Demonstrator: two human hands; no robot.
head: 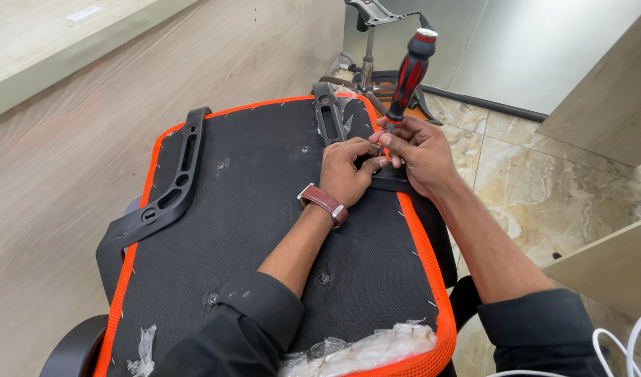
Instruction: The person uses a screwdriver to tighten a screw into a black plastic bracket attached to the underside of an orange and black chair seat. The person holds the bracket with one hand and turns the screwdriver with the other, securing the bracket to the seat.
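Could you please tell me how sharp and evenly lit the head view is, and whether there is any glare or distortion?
Head view: sharp around the left hand, right hand and screwdriver; soft, even light with faint shadows on the seat underside; mild sheen on the floor tiles; wide-angle stretching at the edges.

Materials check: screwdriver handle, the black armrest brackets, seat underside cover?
Screwdriver handle: looks like moulded plastic with a rubbery grip, red and black, glossy red end cap. Armrest bracket: probably moulded plastic, matte black with slotted cut-outs; coated metal cannot be ruled out. Seat underside: thin black non-woven fabric, dull and slightly dusty, stapled along the orange mesh edge. Both hands meet at the screwdriver's lower end.
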